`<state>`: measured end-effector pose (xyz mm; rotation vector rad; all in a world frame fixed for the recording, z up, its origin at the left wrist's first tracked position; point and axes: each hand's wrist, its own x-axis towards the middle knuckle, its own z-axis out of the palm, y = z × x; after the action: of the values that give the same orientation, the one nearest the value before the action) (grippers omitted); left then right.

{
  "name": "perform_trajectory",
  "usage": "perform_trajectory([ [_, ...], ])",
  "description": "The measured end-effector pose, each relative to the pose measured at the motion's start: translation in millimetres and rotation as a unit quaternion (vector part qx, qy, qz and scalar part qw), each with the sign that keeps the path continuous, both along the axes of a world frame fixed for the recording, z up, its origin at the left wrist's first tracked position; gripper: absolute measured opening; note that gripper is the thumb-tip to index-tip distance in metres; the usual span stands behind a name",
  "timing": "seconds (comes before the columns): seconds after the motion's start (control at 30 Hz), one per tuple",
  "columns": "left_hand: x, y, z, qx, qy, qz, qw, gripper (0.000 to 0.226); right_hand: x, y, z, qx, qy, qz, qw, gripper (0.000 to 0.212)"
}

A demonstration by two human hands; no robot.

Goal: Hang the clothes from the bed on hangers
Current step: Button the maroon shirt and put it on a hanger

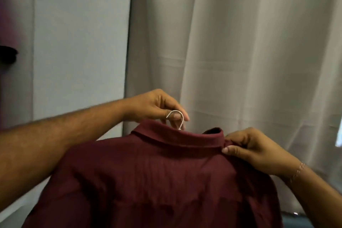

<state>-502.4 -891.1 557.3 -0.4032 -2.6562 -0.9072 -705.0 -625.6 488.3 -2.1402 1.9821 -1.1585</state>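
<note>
A dark red collared shirt (148, 177) hangs in front of me with its back toward the camera and fills the lower half of the view. A white hanger hook (178, 116) sticks up out of the collar; the rest of the hanger is hidden inside the shirt. My left hand (157, 106) grips the hook, fingers curled around it, just above the collar. My right hand (248, 146) pinches the right end of the collar between thumb and fingers.
A pale grey curtain (240, 52) hangs close behind the shirt across the middle and right. A light grey wall or door panel (79, 42) stands on the left, with a dark object (8, 57) at the left edge.
</note>
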Motion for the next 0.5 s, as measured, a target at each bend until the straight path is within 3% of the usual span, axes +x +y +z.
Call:
perform_trajectory([
  [0.13, 79, -50, 18, -0.060, -0.124, 0.146, 0.980, 0.026, 48, -69, -3, -0.041, 0.055, 0.000, 0.998, 0.037],
  [0.27, 126, -62, 24, -0.042, -0.208, 0.230, 0.950, 0.058, 89, -126, -6, -0.041, 0.078, 0.024, 0.996, 0.046],
  [0.43, 164, -83, 11, -0.148, -0.132, 0.333, 0.922, 0.036, 131, -188, 0, 0.014, 0.032, 0.077, 0.996, 0.042],
  [0.5, 182, -94, 12, -0.128, -0.104, 0.359, 0.919, 0.032, 143, -204, 5, 0.025, 0.011, 0.121, 0.992, 0.037],
])
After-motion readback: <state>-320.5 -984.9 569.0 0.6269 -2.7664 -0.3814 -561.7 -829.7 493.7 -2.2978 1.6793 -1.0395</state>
